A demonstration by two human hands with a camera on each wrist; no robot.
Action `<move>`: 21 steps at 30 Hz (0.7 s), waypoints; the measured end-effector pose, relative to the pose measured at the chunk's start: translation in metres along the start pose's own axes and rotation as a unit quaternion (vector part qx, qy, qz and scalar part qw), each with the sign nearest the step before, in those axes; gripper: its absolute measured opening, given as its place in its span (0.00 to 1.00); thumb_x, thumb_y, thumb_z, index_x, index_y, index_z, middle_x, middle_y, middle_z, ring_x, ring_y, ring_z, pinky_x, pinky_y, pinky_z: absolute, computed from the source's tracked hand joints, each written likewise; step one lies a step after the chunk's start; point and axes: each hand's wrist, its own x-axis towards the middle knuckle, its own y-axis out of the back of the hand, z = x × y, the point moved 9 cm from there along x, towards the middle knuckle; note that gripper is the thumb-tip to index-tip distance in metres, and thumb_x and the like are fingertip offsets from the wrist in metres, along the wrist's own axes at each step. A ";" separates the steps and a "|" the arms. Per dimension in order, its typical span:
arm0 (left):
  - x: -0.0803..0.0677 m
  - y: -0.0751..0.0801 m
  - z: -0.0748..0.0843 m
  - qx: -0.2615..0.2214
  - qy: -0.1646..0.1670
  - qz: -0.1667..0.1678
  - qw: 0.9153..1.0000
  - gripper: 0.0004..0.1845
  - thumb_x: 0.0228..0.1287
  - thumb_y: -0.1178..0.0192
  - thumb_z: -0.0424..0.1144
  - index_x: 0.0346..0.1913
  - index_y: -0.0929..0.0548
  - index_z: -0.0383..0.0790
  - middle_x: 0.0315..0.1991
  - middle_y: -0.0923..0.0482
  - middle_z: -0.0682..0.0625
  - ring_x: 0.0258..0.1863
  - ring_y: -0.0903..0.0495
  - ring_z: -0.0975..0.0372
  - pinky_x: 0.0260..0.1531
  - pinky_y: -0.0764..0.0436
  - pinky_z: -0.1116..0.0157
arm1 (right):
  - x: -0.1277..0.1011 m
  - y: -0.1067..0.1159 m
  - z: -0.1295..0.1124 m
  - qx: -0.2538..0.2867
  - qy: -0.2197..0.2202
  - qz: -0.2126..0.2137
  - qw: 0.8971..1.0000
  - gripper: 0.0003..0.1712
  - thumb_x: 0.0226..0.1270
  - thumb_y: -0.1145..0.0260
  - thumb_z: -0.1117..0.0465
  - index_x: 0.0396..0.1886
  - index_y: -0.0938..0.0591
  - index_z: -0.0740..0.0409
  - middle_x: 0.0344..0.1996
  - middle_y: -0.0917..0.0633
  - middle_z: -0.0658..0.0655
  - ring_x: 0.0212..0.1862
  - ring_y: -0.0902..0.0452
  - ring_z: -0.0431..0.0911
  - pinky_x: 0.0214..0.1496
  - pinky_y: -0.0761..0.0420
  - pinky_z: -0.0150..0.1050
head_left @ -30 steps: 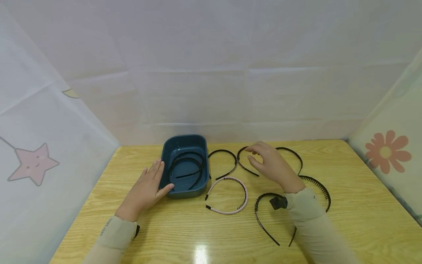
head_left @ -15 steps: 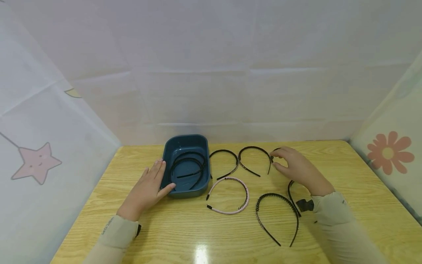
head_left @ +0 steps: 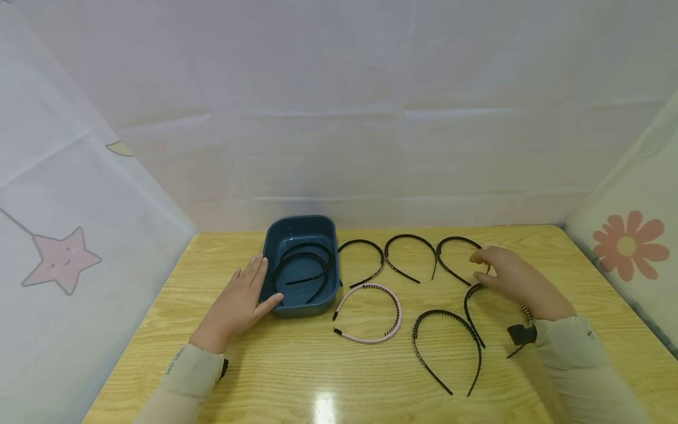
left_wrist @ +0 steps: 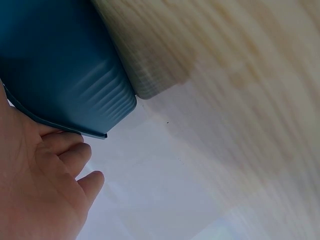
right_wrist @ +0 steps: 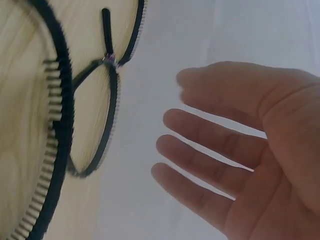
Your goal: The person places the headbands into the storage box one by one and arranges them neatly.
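Observation:
A dark blue plastic bin (head_left: 304,311) stands left of the table's middle with black toothed headbands (head_left: 303,255) inside. My left hand (head_left: 235,309) rests against its left side, fingers straight, thumb at the front rim. The left wrist view shows the fingers touching the rim beside the bin's wall (left_wrist: 75,65). My right hand (head_left: 516,282) hovers at the right, fingers relaxed and holding nothing. Close to it lie a back-right black headband (head_left: 458,238) and another black headband (head_left: 467,309), partly hidden beneath the hand. In the right wrist view, a black headband (right_wrist: 62,135) is apart from the fingers.
A pink headband (head_left: 398,312) lies right of the bin. More black headbands lie along the back, one in the middle (head_left: 410,236) and one by the bin (head_left: 382,259). Another black headband (head_left: 415,347) lies nearer the front. White cloth walls (head_left: 328,147) enclose the wooden table (head_left: 296,371).
My right hand has moved rightward from over the back-middle headband, past the back-right one, uncovering both. The left hand stays at the bin, and the headbands have not visibly shifted.

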 end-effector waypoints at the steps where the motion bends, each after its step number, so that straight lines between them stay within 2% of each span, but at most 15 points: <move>1: 0.000 0.000 0.000 0.000 0.000 0.000 1.000 0.50 0.75 0.53 0.67 0.80 0.53 0.29 0.81 0.59 0.35 0.80 0.57 0.44 0.77 0.54 0.41 | -0.002 0.000 0.002 0.000 -0.003 -0.003 1.000 0.18 0.68 0.30 0.66 0.54 0.19 0.72 0.48 0.16 0.69 0.48 0.20 0.63 0.47 0.18 0.59; 4: 0.000 0.000 0.000 0.002 0.000 0.001 1.000 0.50 0.75 0.53 0.66 0.80 0.53 0.29 0.81 0.59 0.35 0.80 0.57 0.44 0.77 0.54 0.41 | -0.008 0.000 0.009 0.004 -0.015 -0.010 1.000 0.17 0.67 0.30 0.66 0.52 0.18 0.73 0.47 0.17 0.69 0.49 0.21 0.64 0.47 0.19 0.60; 11: -0.001 0.000 0.000 0.002 -0.001 0.002 1.000 0.50 0.75 0.53 0.66 0.80 0.53 0.29 0.81 0.58 0.35 0.80 0.56 0.44 0.77 0.54 0.41 | -0.018 -0.009 0.034 0.021 -0.056 -0.045 0.997 0.21 0.67 0.31 0.69 0.55 0.21 0.77 0.51 0.19 0.75 0.52 0.23 0.71 0.48 0.18 0.62; 21: 0.000 0.001 0.000 0.002 0.002 0.002 1.000 0.50 0.75 0.53 0.67 0.80 0.53 0.29 0.81 0.59 0.36 0.80 0.57 0.44 0.77 0.54 0.41 | -0.028 -0.019 0.070 0.023 -0.099 -0.064 0.993 0.19 0.66 0.31 0.70 0.51 0.21 0.79 0.45 0.18 0.76 0.48 0.22 0.71 0.44 0.18 0.63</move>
